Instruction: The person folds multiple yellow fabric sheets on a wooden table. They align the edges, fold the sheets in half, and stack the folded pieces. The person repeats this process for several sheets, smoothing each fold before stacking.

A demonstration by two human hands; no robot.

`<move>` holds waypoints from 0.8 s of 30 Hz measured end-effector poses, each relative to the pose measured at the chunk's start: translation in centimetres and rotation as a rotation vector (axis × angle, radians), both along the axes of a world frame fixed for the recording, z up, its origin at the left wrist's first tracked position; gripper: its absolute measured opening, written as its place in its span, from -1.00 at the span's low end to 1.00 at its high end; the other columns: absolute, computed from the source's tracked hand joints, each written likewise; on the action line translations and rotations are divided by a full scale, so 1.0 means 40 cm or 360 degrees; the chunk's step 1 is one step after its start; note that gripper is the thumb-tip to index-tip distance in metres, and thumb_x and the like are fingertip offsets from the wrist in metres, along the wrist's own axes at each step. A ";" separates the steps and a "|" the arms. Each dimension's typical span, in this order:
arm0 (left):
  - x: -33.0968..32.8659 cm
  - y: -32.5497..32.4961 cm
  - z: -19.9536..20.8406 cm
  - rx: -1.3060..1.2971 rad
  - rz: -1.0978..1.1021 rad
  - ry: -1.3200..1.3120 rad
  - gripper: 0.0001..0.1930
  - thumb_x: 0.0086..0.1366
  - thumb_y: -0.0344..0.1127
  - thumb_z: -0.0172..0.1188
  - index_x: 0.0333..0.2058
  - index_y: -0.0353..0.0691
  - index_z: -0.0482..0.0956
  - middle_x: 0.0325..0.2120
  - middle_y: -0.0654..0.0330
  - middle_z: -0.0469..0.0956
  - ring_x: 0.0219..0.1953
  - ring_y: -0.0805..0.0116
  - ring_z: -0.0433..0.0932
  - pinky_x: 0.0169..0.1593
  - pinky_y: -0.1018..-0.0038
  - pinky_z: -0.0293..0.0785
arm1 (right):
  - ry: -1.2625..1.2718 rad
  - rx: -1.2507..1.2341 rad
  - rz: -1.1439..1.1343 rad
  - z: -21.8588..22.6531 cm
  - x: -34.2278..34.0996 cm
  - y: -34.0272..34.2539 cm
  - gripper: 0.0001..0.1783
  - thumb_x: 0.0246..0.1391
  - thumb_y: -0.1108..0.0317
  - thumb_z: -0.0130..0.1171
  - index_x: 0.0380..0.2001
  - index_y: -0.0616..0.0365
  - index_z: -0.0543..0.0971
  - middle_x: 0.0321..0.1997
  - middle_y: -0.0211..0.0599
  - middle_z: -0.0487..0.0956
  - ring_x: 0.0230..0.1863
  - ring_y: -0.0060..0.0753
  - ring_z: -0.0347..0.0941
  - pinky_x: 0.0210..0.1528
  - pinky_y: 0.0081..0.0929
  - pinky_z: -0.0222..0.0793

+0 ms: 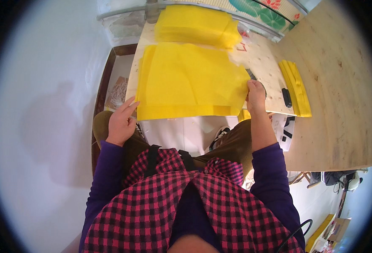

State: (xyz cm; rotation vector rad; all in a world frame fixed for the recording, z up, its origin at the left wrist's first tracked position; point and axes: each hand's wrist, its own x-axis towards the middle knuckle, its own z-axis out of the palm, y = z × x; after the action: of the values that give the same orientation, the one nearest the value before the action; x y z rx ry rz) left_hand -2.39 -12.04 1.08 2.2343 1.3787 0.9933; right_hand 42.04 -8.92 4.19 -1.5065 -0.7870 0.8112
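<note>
A stack of yellow fabric sheets (pixel 190 80), thin and slightly see-through, lies in front of me and reaches the table's near edge. It has a folded band along its near side. My left hand (pixel 122 122) is at the near left corner with its fingers stretched out, the tips touching or almost touching the fabric's edge. At the right side, my right hand (pixel 256 95) is closed, its fingers pinching the edge of the yellow fabric. Something dark (pixel 250 74) shows just beyond the right fingers; its kind is unclear.
Another pile of yellow fabric (pixel 196 26) sits farther back on the wooden table (pixel 272 76). To the right are a folded yellow bundle (pixel 295 88) and a small black object (pixel 286 98), beside a large upright-looking plywood panel (pixel 338 84). A white wall (pixel 47 105) stands left.
</note>
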 end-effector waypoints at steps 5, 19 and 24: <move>0.013 -0.020 0.059 0.0478 0.0043 0.0032 -0.55 -0.03 -0.54 0.13 -0.07 -0.24 0.56 0.01 0.06 0.50 -0.09 0.06 0.50 -0.01 0.30 0.42 | -0.0005 0.0143 -0.0007 0.023 -0.021 -0.001 -0.84 0.23 0.33 0.01 -0.28 0.21 0.47 -0.47 -0.49 0.44 -0.59 -0.67 0.25 -0.59 -0.65 0.16; 0.401 0.034 0.169 0.0426 0.0048 -0.0016 0.12 -0.08 -0.06 0.42 0.34 -0.18 -0.13 0.34 -0.11 -0.09 0.38 -0.07 -0.12 0.32 -0.11 -0.21 | 0.0652 0.0583 0.0457 0.292 -0.232 0.028 -0.91 0.20 0.40 0.02 -0.27 0.18 0.40 -0.31 -0.30 0.50 -0.37 -0.49 0.48 -0.39 -0.55 0.44; 0.437 0.089 0.193 0.0696 0.0288 -0.0233 0.11 -0.05 -0.14 0.40 0.35 -0.19 -0.17 0.34 -0.16 -0.14 0.38 -0.16 -0.13 0.28 -0.20 -0.22 | 0.0794 0.0747 0.0608 0.377 -0.314 -0.003 -0.90 0.20 0.38 0.02 -0.27 0.15 0.39 -0.27 -0.29 0.49 -0.34 -0.47 0.50 -0.46 -0.57 0.44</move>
State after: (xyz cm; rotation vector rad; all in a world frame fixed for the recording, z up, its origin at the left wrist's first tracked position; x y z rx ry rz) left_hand 15.09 -8.49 8.80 2.2944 1.4250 1.6223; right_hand 29.49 -9.06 19.28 -0.7004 -0.8198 1.1349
